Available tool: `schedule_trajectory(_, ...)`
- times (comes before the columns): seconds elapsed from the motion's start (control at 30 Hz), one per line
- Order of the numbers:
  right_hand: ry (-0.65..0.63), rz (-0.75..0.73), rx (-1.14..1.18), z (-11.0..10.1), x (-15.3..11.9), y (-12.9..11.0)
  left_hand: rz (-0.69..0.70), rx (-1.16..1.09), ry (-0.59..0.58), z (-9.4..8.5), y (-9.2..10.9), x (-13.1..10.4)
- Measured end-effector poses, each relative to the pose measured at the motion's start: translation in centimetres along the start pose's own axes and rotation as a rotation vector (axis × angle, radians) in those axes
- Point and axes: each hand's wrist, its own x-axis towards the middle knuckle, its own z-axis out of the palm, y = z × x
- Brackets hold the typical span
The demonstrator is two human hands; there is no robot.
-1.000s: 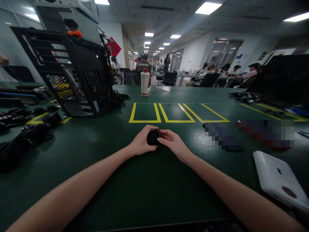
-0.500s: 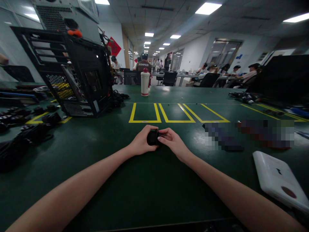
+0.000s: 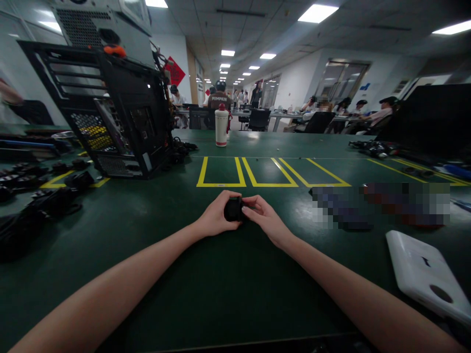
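A small black block-like part (image 3: 232,210) is held low over the green table (image 3: 228,284), in the middle of the head view; its exact kind is too dark to make out. My left hand (image 3: 215,214) curls round it from the left, thumb below and fingers above. On the other side, my right hand (image 3: 263,215) pinches at the part's right edge with thumb and forefinger. Whether anything small sits between those fingertips is hidden.
An open black computer case (image 3: 121,113) stands at left, with black cables and parts (image 3: 40,211) in front. Beyond the yellow tape outlines (image 3: 221,185) stands a white bottle (image 3: 221,127). At right lie a white device (image 3: 423,269) and blurred-out items (image 3: 342,208).
Both hands stay in nearly the same place on the black part. The right fingertips have shifted very slightly. At the far left, another person's arm has moved.
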Motion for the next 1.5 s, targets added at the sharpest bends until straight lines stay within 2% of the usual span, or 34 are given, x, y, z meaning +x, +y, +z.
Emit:
schedule_trajectory(0.27,0.036,0.045,0.018,-0.1,0.52,0.12,0.0,0.008,-0.006,0.09,-0.29,0.0)
schedule_trajectory(0.4,0.005,0.092,0.048,-0.06,0.58,-0.07,0.008,0.006,-0.002,0.12,-0.36,0.03)
schedule_trajectory(0.6,-0.037,0.042,0.09,0.12,0.07,-0.25,-0.006,0.004,0.005,0.19,-0.29,0.05)
schedule_trajectory(0.8,0.003,0.013,0.031,0.16,-0.02,-0.22,-0.002,0.016,-0.006,0.01,-0.11,0.01)
schedule_trajectory(1.07,0.003,0.062,0.036,-0.09,0.32,-0.02,0.003,0.019,-0.013,-0.03,-0.16,-0.02)
schedule_trajectory(1.2,-0.038,0.054,0.06,0.0,0.18,-0.17,-0.001,0.017,-0.011,0.03,-0.19,0.03)
schedule_trajectory(1.5,-0.006,0.007,0.02,0.2,-0.17,-0.46,0.003,0.005,-0.006,0.01,-0.03,0.03)
